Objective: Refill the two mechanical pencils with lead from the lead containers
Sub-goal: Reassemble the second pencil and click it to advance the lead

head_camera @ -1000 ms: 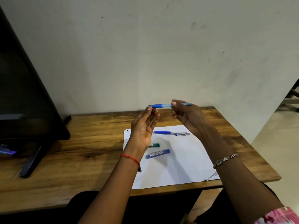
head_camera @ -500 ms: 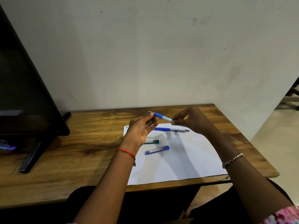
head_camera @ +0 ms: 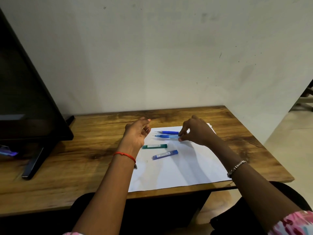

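Pencil (head_camera: 166,136) | rear end pinched by right hand (head_camera: 198,131) | left hand (head_camera: 135,134) slack, empty, near its tip

Seems a plain study or office corner in a room. Told by a wooden desk (head_camera: 84,150) set against a bare, scuffed off-white wall (head_camera: 152,56), a dark flat screen (head_camera: 25,99) on its stand at the left of the frame, a white sheet (head_camera: 177,170) at centre bearing mechanical pencils (head_camera: 169,132) and lead containers (head_camera: 155,146), and pale floor (head_camera: 288,133) at the right edge.
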